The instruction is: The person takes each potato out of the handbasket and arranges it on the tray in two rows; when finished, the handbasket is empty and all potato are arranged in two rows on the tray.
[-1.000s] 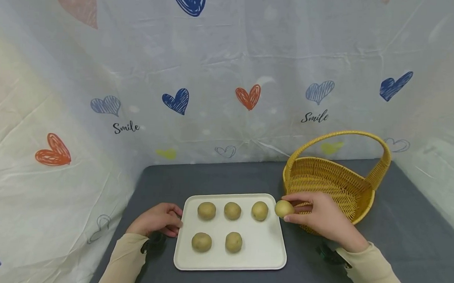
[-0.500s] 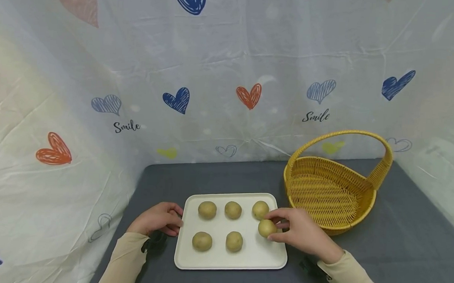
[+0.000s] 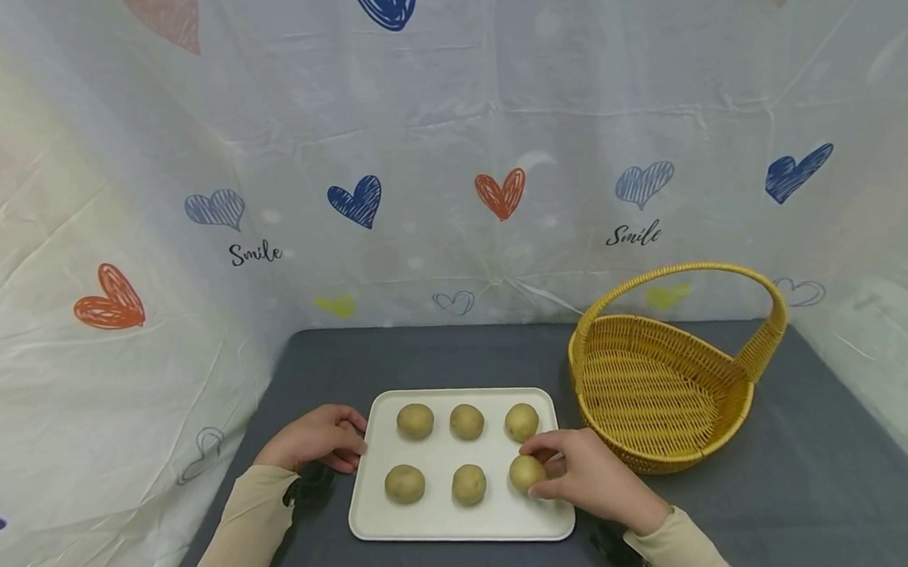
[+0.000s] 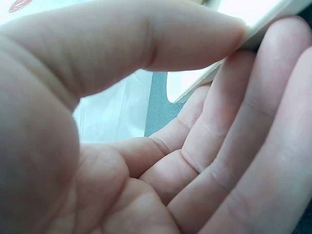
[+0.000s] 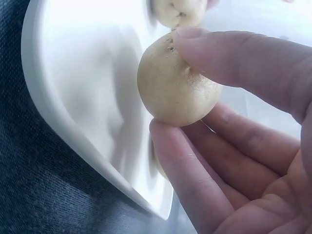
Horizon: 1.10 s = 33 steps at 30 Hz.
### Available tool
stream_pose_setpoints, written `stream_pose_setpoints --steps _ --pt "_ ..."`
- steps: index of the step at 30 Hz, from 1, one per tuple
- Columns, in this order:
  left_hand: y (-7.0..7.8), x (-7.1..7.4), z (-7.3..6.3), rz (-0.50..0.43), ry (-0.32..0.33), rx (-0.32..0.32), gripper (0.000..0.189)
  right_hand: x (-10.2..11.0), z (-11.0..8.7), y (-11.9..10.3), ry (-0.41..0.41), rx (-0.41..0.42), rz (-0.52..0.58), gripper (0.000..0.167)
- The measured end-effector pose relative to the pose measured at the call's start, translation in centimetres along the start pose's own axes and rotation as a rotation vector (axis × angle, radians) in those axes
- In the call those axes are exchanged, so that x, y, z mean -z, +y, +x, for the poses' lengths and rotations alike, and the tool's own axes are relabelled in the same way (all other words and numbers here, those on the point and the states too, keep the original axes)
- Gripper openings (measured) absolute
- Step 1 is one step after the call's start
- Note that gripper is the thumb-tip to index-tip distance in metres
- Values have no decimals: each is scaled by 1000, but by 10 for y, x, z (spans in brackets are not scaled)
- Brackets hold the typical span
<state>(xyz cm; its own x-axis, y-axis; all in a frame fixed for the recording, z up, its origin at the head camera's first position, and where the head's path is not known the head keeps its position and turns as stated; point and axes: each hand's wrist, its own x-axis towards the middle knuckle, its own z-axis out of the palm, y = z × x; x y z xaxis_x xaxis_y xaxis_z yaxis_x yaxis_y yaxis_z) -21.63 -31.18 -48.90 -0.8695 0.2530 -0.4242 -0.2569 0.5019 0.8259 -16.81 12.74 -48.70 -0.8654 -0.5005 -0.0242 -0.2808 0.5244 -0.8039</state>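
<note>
In the head view a round potato [image 3: 527, 474] is at the near right of the white tray [image 3: 430, 529]. My right hand [image 3: 593, 480] pinches this potato between thumb and fingers. The right wrist view shows the potato [image 5: 170, 83] close to the tray's surface; whether it touches cannot be told. My left hand [image 3: 317, 440] grips the tray's left edge. Seen from the left wrist, the thumb [image 4: 195, 39] lies against the tray's rim [image 4: 187, 87], with the fingers bent on the other side. Several other potatoes, such as one [image 3: 469, 484] beside the held one, sit in two rows on the tray.
A yellow woven basket [image 3: 653, 391] with a tall arched handle stands right of the tray, behind my right hand. Nothing shows inside it. Dark grey cloth [image 3: 421, 357] covers the table. A white curtain [image 3: 430, 107] with printed hearts hangs behind.
My right hand has carried the potato from beside the basket leftward and toward me, over the tray and down to its near right part. My left hand has stayed at the tray's edge.
</note>
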Motion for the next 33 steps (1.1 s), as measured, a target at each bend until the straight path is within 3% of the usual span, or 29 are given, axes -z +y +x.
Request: stream_pose_setpoints --steps 33 --pt "-2 -1 3 6 16 5 43 -1 2 3 -3 -4 -23 40"
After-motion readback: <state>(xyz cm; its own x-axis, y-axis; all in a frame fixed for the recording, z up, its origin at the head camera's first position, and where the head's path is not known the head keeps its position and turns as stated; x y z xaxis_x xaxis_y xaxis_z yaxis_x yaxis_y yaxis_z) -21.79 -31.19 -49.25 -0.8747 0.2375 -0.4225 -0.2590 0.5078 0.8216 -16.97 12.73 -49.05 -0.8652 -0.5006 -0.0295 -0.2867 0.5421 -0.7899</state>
